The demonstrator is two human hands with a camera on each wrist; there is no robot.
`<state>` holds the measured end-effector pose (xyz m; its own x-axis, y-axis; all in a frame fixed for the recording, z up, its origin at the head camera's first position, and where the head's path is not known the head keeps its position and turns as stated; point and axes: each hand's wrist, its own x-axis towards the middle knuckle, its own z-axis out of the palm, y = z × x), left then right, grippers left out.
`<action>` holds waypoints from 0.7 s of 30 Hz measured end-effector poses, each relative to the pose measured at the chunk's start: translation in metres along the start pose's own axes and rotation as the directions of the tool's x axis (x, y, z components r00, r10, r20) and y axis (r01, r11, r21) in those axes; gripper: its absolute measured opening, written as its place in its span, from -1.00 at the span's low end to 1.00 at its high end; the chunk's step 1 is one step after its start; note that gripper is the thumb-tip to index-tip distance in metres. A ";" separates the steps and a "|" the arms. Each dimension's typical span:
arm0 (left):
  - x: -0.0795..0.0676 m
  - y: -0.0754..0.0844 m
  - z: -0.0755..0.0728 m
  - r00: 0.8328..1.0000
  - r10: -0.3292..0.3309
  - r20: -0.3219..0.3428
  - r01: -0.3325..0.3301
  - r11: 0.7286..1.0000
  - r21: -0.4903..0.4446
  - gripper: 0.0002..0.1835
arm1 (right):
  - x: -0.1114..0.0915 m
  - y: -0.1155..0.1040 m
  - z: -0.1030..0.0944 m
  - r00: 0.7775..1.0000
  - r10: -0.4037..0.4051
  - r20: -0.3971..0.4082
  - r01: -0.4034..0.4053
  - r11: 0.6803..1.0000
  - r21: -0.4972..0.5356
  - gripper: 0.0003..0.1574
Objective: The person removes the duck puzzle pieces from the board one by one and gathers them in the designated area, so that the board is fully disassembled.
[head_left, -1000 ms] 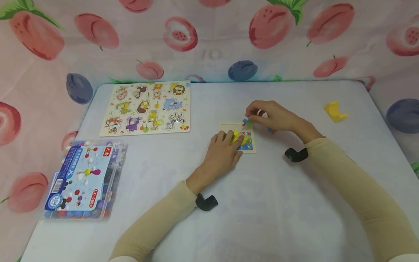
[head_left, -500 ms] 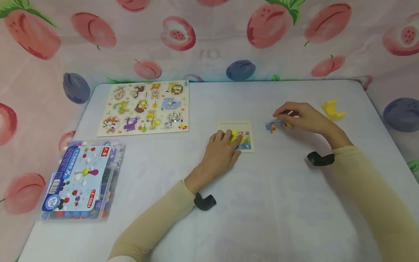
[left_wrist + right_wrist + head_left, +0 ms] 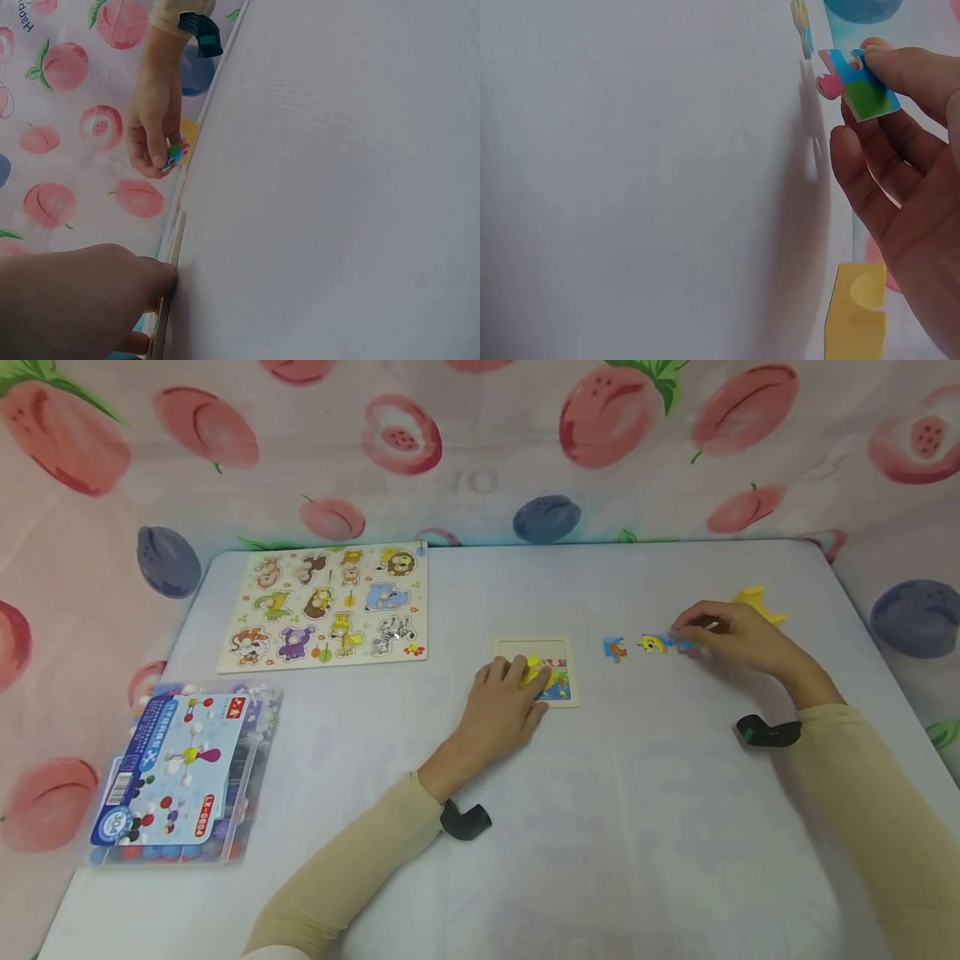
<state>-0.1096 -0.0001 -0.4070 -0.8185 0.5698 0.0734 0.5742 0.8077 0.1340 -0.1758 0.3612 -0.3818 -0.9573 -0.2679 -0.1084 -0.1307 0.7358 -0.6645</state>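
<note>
Since the earlier frames, our right hand (image 3: pixel 750 642) has swung from beside the small puzzle tray out past the loose pieces, while our left hand (image 3: pixel 495 717) stays on the tray.

Our pale counter (image 3: pixel 600 827) carries everything. On its far left lies the animal peg board (image 3: pixel 296 616), a flat printed sheet; nearer us is the molecular model kit (image 3: pixel 172 760), clear hard plastic with a printed card and rounded balls.

Our left grip is spread rather than clenched, fingers over the small puzzle tray (image 3: pixel 567 643), thumb by its edge. We judge that light, even pressure suits this thin, light frame, stopping it sliding without lifting the pieces inside.

Beyond the right hand sits the angular yellow block (image 3: pixel 757 602), matte with a scooped cut.

Our right grip is clamped, thumb and finger, on the blue-green jigsaw piece (image 3: pixel 866 96), thin and pale-edged with a rounded pink tab. Best to pinch its straight sides, spare the tab, and lay it flat, apart from the yellow piece (image 3: pixel 652 644) and the brown-and-blue piece (image 3: pixel 615 648).
</note>
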 end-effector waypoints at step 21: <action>-0.008 0.005 -0.006 0.993 -0.019 0.120 0.014 0.999 0.038 -0.40 | 0.001 0.012 0.007 0.994 -0.062 -0.089 0.045 0.982 -0.182 -0.83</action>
<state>-0.1006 -0.0019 -0.4008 -0.8212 0.5687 -0.0480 0.5628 0.8208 0.0977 -0.1761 0.3649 -0.3951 -0.9664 -0.2572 -0.0007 -0.2188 0.8235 -0.5234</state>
